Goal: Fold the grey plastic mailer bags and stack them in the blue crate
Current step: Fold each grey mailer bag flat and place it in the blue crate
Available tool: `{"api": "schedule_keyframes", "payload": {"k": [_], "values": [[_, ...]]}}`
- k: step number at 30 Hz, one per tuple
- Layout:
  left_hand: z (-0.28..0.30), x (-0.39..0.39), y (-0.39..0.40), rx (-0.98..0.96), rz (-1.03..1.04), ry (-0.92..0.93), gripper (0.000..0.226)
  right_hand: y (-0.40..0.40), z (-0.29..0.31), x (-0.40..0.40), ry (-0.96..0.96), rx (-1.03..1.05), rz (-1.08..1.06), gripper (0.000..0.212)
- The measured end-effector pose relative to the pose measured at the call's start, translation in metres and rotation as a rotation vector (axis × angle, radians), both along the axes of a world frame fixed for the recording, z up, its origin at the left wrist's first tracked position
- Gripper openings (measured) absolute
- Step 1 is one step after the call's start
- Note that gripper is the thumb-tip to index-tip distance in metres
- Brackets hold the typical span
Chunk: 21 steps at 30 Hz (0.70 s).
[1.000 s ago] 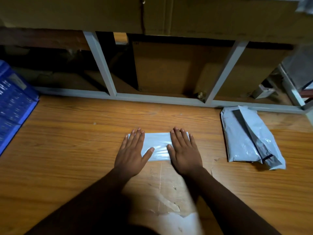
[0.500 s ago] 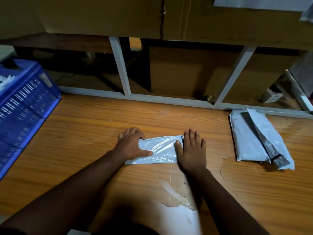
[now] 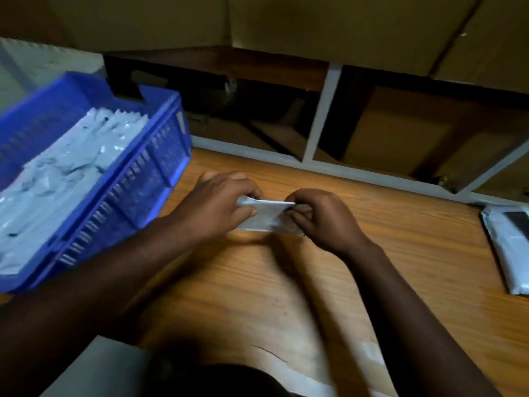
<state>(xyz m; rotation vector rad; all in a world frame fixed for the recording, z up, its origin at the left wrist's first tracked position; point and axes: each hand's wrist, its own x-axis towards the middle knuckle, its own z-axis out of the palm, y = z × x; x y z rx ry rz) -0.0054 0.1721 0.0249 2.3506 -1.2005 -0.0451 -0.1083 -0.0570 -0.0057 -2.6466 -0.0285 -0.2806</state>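
Now both hands lift a folded grey mailer bag [image 3: 264, 214] just off the wooden table [image 3: 400, 239], near its middle. The left hand [image 3: 220, 203] curls over the bag's left end, thumb in front and fingers behind; the right hand [image 3: 317, 219] pinches the right end between thumb and curled fingers. The bag is a narrow strip whose long axis runs left to right between the hands, its upper edge tipped up toward the camera (motion blur makes the exact tilt hard to judge).

Folding of this bag looks finished, so the step in hand seems to be picking it up for stacking. The blue crate [image 3: 160, 179] stands just to the left, its near wall beside the left forearm, already holding a heap of grey bags [image 3: 65, 173]. The next move likely calls for carrying the strip leftward over the crate wall, keeping the fold pressed shut, and laying it flat on the heap. More unfolded mailers [image 3: 512, 245] wait at the table's right edge.
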Motion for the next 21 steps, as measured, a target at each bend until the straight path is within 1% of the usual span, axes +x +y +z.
{"api": "schedule_keyframes", "payload": {"k": [2,3,4,6,8,10,11,12,13,14,15,16,17,18,19,21], "values": [[0.031,0.016,0.051,-0.108,-0.047,-0.059,0.016,0.04,0.03,0.026,-0.112,-0.006,0.041,0.011],[0.044,0.024,0.079,-0.152,-0.062,-0.06,0.016,0.061,0.044,0.04,-0.162,-0.012,0.078,0.012],[0.055,0.033,0.107,-0.197,-0.069,-0.04,0.017,0.082,0.056,0.055,-0.206,-0.026,0.112,0.013],[0.071,0.05,0.16,-0.293,-0.046,0.059,0.021,0.122,0.078,0.079,-0.266,-0.073,0.13,0.012],[0.074,0.072,0.204,-0.449,0.072,0.162,0.023,0.156,0.094,0.098,-0.313,-0.114,0.129,0.01],[0.062,0.098,0.239,-0.598,0.255,0.273,0.023,0.186,0.103,0.114,-0.348,-0.162,0.164,0.009],[0.052,0.111,0.253,-0.612,0.317,0.323,0.021,0.198,0.106,0.121,-0.344,-0.185,0.197,0.01],[0.04,0.125,0.267,-0.576,0.343,0.377,0.018,0.208,0.108,0.127,-0.322,-0.193,0.231,0.014],[0.028,0.135,0.28,-0.482,0.335,0.407,0.011,0.217,0.11,0.131,-0.294,-0.191,0.261,0.019],[0.015,0.143,0.29,-0.316,0.287,0.39,0.005,0.223,0.113,0.134,-0.271,-0.182,0.285,0.025],[0.003,0.147,0.297,-0.114,0.215,0.318,0.032,0.228,0.115,0.137,-0.259,-0.172,0.3,0.03],[-0.009,0.147,0.301,0.106,0.107,0.233,0.064,0.233,0.117,0.139,-0.252,-0.163,0.309,0.032],[-0.017,0.144,0.3,0.307,0.027,0.176,0.089,0.237,0.12,0.142,-0.241,-0.157,0.314,0.031],[-0.025,0.142,0.297,0.478,-0.047,0.105,0.102,0.242,0.123,0.146,-0.224,-0.153,0.321,0.029],[-0.029,0.139,0.293,0.595,-0.125,0.006,0.105,0.248,0.125,0.149,-0.204,-0.15,0.331,0.027],[-0.037,0.14,0.288,0.697,-0.256,-0.167,0.098,0.263,0.128,0.157,-0.16,-0.149,0.372,0.023]]}}
